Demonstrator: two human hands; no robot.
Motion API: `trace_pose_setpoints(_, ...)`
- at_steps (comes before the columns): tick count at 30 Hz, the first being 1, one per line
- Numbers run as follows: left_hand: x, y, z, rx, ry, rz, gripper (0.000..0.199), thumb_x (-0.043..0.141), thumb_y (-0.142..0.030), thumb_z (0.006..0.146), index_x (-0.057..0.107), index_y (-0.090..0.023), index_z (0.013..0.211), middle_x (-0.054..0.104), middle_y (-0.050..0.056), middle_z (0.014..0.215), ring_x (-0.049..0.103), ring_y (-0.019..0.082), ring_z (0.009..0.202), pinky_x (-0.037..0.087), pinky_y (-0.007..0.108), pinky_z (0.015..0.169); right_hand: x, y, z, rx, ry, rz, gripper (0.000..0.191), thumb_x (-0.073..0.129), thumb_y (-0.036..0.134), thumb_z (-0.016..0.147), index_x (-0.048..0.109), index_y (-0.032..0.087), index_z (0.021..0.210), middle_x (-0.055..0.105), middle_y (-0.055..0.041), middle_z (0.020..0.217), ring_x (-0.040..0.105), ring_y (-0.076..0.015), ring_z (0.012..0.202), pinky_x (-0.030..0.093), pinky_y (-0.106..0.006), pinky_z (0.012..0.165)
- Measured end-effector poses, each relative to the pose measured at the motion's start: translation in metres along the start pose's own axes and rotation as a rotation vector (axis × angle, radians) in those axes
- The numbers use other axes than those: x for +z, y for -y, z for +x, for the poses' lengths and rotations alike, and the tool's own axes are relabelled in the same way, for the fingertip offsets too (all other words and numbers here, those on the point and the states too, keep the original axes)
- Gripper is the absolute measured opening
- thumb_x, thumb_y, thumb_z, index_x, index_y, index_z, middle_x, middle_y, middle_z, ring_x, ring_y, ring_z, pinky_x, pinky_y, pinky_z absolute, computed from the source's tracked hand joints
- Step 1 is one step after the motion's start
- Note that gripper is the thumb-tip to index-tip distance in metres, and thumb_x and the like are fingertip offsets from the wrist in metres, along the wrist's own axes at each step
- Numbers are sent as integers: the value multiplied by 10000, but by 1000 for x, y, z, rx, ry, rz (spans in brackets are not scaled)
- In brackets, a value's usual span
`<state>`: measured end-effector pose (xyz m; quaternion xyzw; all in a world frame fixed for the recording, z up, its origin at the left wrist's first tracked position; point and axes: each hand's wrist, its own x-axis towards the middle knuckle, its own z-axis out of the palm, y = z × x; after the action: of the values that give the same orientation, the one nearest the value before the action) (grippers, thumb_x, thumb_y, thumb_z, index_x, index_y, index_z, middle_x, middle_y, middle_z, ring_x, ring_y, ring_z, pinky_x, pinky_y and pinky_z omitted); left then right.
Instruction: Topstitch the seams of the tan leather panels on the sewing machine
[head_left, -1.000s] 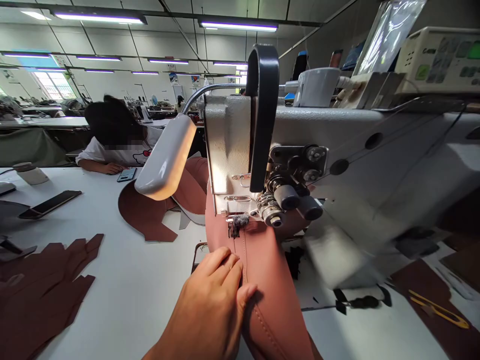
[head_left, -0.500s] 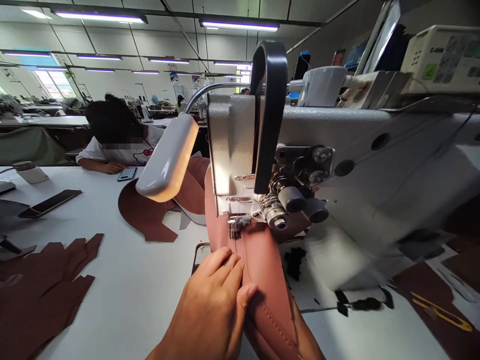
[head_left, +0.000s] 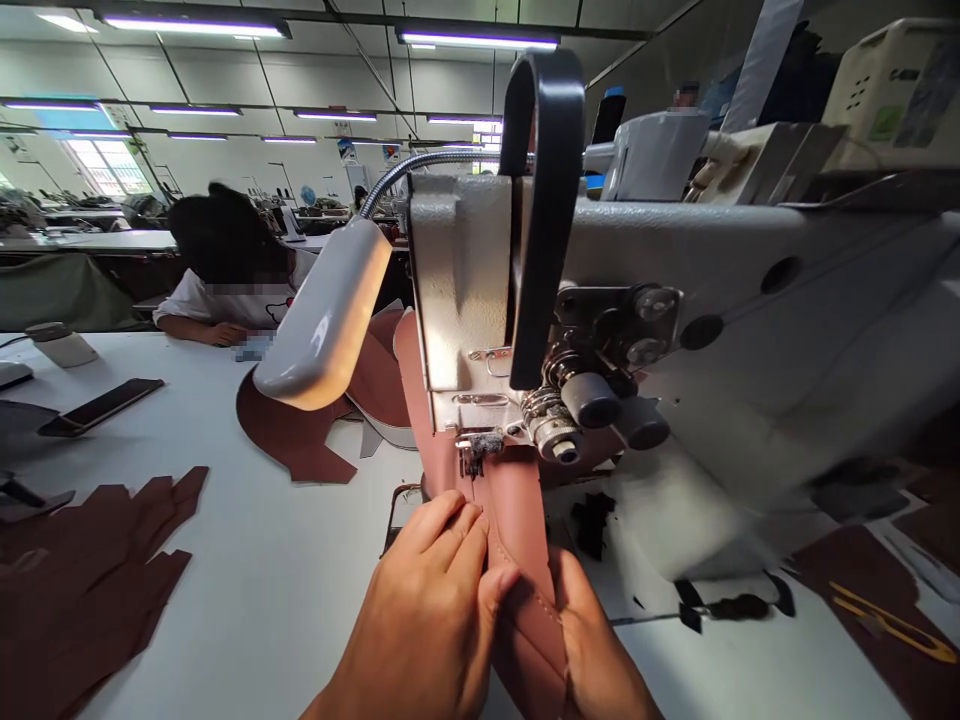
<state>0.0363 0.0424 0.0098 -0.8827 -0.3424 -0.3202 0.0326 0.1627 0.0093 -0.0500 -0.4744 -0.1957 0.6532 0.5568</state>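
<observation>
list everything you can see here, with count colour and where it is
sewing machine: one, grey-white, right half of view, head over the work
leather piece: one, pinkish brown, under the needle, running toward the camera
lamp: one, white, on a gooseneck left of the machine head
cut leather pieces: several, dark brown, left on the table
curved leather piece: one, brown, behind the lamp
phone: one, black, far left on the table
table: one, white
scissors: one, yellow, lower right
another person: one, white shirt, seated at the back left
left hand: pressing on the leather piece
right hand: gripping the leather piece's right edge
</observation>
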Motion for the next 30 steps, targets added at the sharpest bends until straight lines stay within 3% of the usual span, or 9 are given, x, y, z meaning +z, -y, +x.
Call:
trace_pose_setpoints(2, 1, 0, 0, -4, -9, -3, 223, 370, -143, 843, 569, -150, 743, 618, 72, 739, 570, 242, 803, 530, 362, 689, 4, 4, 1, 32, -18, 40, 656, 817, 459, 469, 493, 166, 959, 644, -56, 937, 616, -176, 834, 487, -284, 796)
trace_pose_setpoints(4, 2, 0, 1, -4, -26, -12, 232, 362, -134, 842, 563, -150, 726, 612, 72, 725, 568, 239, 789, 529, 360, 676, 6, 8, 0, 46, 22, 17, 683, 810, 485, 468, 489, 161, 978, 646, -38, 854, 592, -110, 612, 484, -217, 581)
trace_pose_setpoints(7, 1, -2, 2, 8, -25, -24, 267, 344, -111, 836, 535, -166, 656, 579, 58, 656, 570, 229, 764, 524, 342, 640, 9, 13, -5, 106, 110, -52, 679, 739, 541, 569, 468, 162, 1063, 605, 15, 660, 423, -41, 356, 293, -169, 340)
trace_pose_setpoints(12, 1, -5, 2, -1, 6, -44, 280, 328, -107, 837, 518, -177, 643, 539, 46, 624, 564, 218, 773, 518, 343, 672, 15, 18, -10, 82, 214, 79, 732, 757, 523, 559, 459, 124, 1095, 457, 84, 472, 375, -24, 331, 260, -128, 329)
trace_pose_setpoints(20, 3, -2, 0, 5, -14, 8, 242, 339, -102, 834, 536, -160, 706, 573, 57, 669, 562, 230, 775, 522, 356, 662, 18, 22, -5, 17, 491, 81, 451, 662, 404, 744, 503, 113, 1049, 434, 65, 507, 271, -3, 366, 248, -84, 299)
trace_pose_setpoints(30, 10, 0, 0, 6, -108, 51, 262, 356, -66, 814, 609, -123, 850, 661, 80, 766, 589, 230, 806, 553, 348, 679, 17, 25, -3, 17, 517, 22, 452, 587, 363, 818, 437, 103, 1156, 434, 66, 505, 228, 13, 324, 213, -93, 300)
